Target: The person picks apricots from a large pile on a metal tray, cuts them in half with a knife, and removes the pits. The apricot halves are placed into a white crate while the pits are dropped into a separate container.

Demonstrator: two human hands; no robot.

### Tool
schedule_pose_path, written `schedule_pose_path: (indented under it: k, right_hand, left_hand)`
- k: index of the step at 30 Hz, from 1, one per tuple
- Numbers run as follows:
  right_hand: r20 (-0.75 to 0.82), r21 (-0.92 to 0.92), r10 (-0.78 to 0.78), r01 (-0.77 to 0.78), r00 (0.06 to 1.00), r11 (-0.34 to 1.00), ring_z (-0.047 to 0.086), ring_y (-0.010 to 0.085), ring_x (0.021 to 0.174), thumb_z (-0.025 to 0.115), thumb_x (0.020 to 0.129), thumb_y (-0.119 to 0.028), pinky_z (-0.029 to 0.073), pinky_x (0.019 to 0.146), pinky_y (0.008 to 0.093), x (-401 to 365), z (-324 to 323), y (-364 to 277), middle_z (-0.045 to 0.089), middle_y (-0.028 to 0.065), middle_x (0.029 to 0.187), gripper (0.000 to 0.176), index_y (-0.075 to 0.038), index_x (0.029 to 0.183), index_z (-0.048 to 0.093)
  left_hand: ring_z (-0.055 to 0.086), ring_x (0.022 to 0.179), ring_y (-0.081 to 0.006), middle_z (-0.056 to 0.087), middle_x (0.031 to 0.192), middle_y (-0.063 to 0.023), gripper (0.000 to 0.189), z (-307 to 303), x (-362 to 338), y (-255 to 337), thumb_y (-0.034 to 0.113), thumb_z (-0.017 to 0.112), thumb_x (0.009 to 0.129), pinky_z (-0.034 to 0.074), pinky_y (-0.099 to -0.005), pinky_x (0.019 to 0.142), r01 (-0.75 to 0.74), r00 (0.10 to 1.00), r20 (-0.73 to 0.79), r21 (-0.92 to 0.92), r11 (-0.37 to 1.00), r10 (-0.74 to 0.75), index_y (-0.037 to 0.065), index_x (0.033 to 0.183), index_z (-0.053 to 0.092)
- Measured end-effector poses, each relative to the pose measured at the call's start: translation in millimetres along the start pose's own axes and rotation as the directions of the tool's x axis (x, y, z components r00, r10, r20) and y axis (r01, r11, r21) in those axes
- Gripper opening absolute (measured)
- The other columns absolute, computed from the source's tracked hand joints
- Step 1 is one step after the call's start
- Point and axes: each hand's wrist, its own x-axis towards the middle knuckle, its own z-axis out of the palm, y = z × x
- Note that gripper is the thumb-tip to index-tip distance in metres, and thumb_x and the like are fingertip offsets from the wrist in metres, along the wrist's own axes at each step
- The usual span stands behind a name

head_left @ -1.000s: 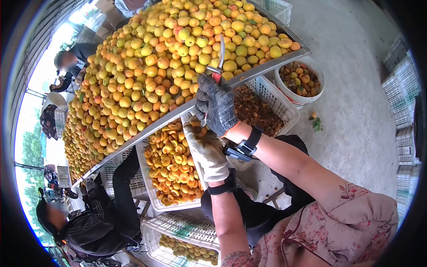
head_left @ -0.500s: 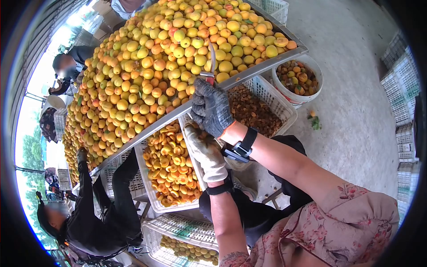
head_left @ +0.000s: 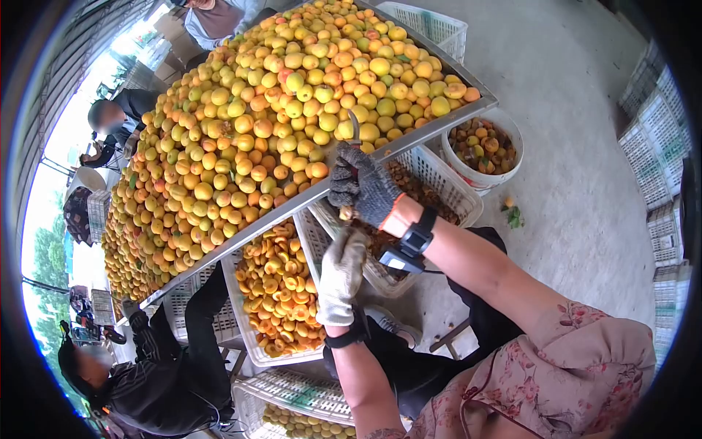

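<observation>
My right hand (head_left: 363, 184), in a dark grey knit glove, is closed around a small knife (head_left: 355, 126) whose curved blade points up over the table's metal edge. A small brownish piece (head_left: 346, 213), perhaps an apricot pit, shows below its fingers. My left hand (head_left: 342, 274), in a whitish glove, is just below with fingers curled; what they hold is hidden. Under my hands is a white crate of brown pits (head_left: 436, 197). To the left, a crate (head_left: 245, 322) holds halved apricots (head_left: 278, 293). Whole apricots (head_left: 248, 124) are heaped on the table.
The metal table edge (head_left: 241, 235) runs diagonally before me. A white bucket (head_left: 518, 150) of fruit scraps stands to the right. Stacked crates (head_left: 654, 143) line the far right. Another crate (head_left: 292, 388) sits below. A person in black (head_left: 157, 388) works at left; others sit beyond.
My left hand has moved down and away from my right hand, which has shifted slightly down and right with the knife. The brownish piece now shows between them.
</observation>
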Motion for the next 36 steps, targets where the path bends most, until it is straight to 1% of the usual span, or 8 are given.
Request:
schedule_pose_path:
  k: [2, 4, 6, 9, 11, 22, 25, 36]
  right_hand:
    - [-0.104, -0.555, 0.083, -0.126, 0.991, 0.822, 0.045, 0.0102, 0.046, 0.063, 0.087, -0.024, 0.037, 0.041, 0.0274, -11, 11, -21, 0.05, -0.0016, 0.06, 0.022, -0.013, 0.073, 0.051]
    - [0.035, -0.999, -0.151, 0.037, 0.988, 0.01, 0.05, 0.0126, 0.052, 0.065, 0.084, -0.023, 0.041, 0.049, 0.0284, -11, 16, -27, 0.056, 0.0007, 0.061, 0.018, -0.008, 0.076, 0.059]
    - [0.284, -0.943, -0.4, 0.328, 0.872, 0.047, 0.05, 0.015, 0.056, 0.067, 0.081, -0.026, 0.043, 0.055, 0.031, 8, -26, -41, 0.056, 0.0024, 0.06, 0.02, -0.007, 0.076, 0.06]
    - [0.319, -0.929, -0.495, 0.162, 0.808, -0.333, 0.061, 0.0291, 0.067, 0.067, 0.077, -0.027, 0.047, 0.063, 0.0401, 26, -21, -84, 0.063, 0.0141, 0.071, 0.024, -0.006, 0.086, 0.062]
    - [0.435, -0.721, -0.403, 0.043, 0.806, -0.691, 0.063, 0.0325, 0.073, 0.066, 0.077, -0.028, 0.049, 0.066, 0.0436, 39, 5, -91, 0.064, 0.0161, 0.077, 0.026, -0.007, 0.092, 0.062]
    - [0.115, -0.335, -0.145, -0.099, 0.983, -0.937, 0.065, 0.036, 0.085, 0.062, 0.077, -0.016, 0.05, 0.07, 0.0508, 120, 8, -69, 0.066, 0.0209, 0.089, 0.028, -0.002, 0.101, 0.059]
    - [0.25, -0.374, -0.101, 0.0, 0.963, -0.928, 0.065, 0.0357, 0.084, 0.063, 0.076, -0.016, 0.049, 0.071, 0.0504, 127, 9, -73, 0.066, 0.0199, 0.087, 0.033, -0.002, 0.106, 0.057]
    - [0.164, -0.329, -0.022, 0.034, 0.986, -0.944, 0.065, 0.0329, 0.075, 0.066, 0.073, -0.022, 0.051, 0.067, 0.0461, 152, 8, -77, 0.066, 0.0154, 0.08, 0.022, -0.008, 0.09, 0.068]
  left_hand:
    - [0.056, 0.067, -0.0181, 0.062, 0.079, -0.01, 0.021, -21, 2, -10, 0.019, 0.053, 0.092, 0.045, -0.03, 0.062, 0.104, 0.992, -0.105, 0.403, 0.909, -0.067, 0.003, 0.104, 0.059]
    - [0.064, 0.079, -0.0325, 0.066, 0.091, -0.0195, 0.021, -20, -6, 25, 0.022, 0.053, 0.091, 0.049, -0.0411, 0.072, 0.301, 0.885, -0.464, 0.632, 0.714, 0.037, 0.005, 0.101, 0.06]
    - [0.064, 0.079, -0.0304, 0.066, 0.089, -0.0179, 0.024, -63, -3, -2, 0.022, 0.06, 0.088, 0.05, -0.0402, 0.074, 0.29, 0.686, -0.687, 0.559, 0.777, 0.238, 0.003, 0.103, 0.059]
    - [0.052, 0.106, -0.0379, 0.054, 0.115, -0.0251, 0.047, -84, -7, -2, 0.017, 0.064, 0.085, 0.047, -0.0468, 0.084, 0.557, 0.421, -0.686, 0.712, 0.428, 0.594, -0.001, 0.124, 0.047]
    - [0.049, 0.109, -0.0391, 0.051, 0.119, -0.0263, 0.05, -82, -7, 2, 0.017, 0.064, 0.085, 0.045, -0.0484, 0.086, 0.463, 0.44, -0.684, 0.728, 0.505, 0.582, -0.002, 0.126, 0.045]
    - [0.047, 0.111, -0.037, 0.048, 0.12, -0.0225, 0.047, -62, 14, -7, 0.015, 0.062, 0.086, 0.041, -0.0441, 0.093, 0.192, 0.584, -0.659, 0.679, 0.708, 0.473, -0.001, 0.127, 0.046]
    - [0.048, 0.111, -0.0362, 0.049, 0.12, -0.0217, 0.045, -62, 23, -5, 0.013, 0.062, 0.087, 0.042, -0.0424, 0.093, 0.169, 0.589, -0.663, 0.661, 0.731, 0.463, -0.001, 0.127, 0.047]
    - [0.057, 0.098, -0.02, 0.058, 0.113, -0.0139, 0.027, -59, 82, 57, 0.005, 0.054, 0.088, 0.044, -0.03, 0.088, -0.23, 0.668, -0.709, 0.094, 0.969, 0.227, -0.006, 0.112, 0.055]
